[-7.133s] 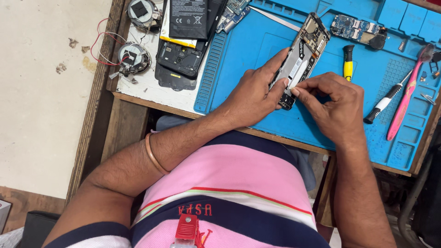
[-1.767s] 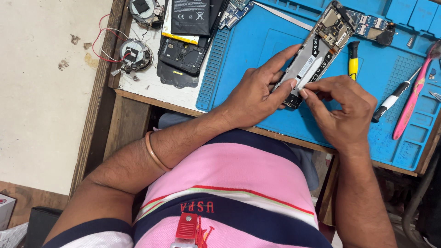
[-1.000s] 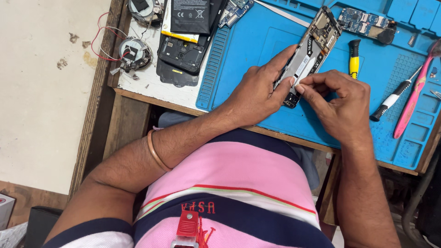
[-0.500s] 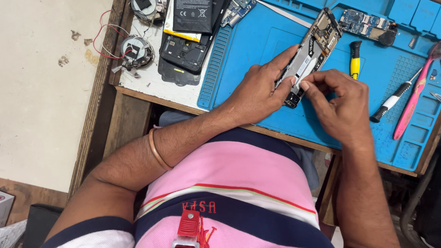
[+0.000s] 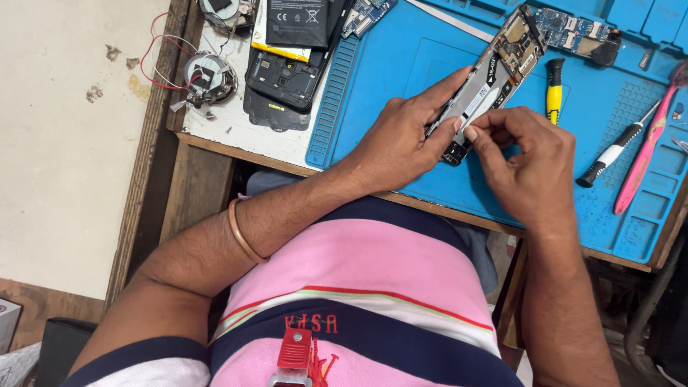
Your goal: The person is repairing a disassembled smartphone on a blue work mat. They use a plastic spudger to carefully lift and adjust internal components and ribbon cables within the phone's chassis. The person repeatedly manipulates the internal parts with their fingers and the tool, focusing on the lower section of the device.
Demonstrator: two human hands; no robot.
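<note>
Slanting from the blue mat's (image 5: pixel 401 86) near edge toward its far right corner, the opened phone (image 5: pixel 487 89) sits gripped in the left hand (image 5: pixel 401 140); right hand (image 5: pixel 527 168) fingertips pinch at its near end.

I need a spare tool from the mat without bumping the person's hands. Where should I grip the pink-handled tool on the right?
Take the pink-handled tool by the middle of its long handle, coming from the mat's right edge. It lies flat and slanted, top right to bottom left, beside the black-and-white screwdriver, clear of the right hand. Pinching across its narrow width probably works best.
</note>
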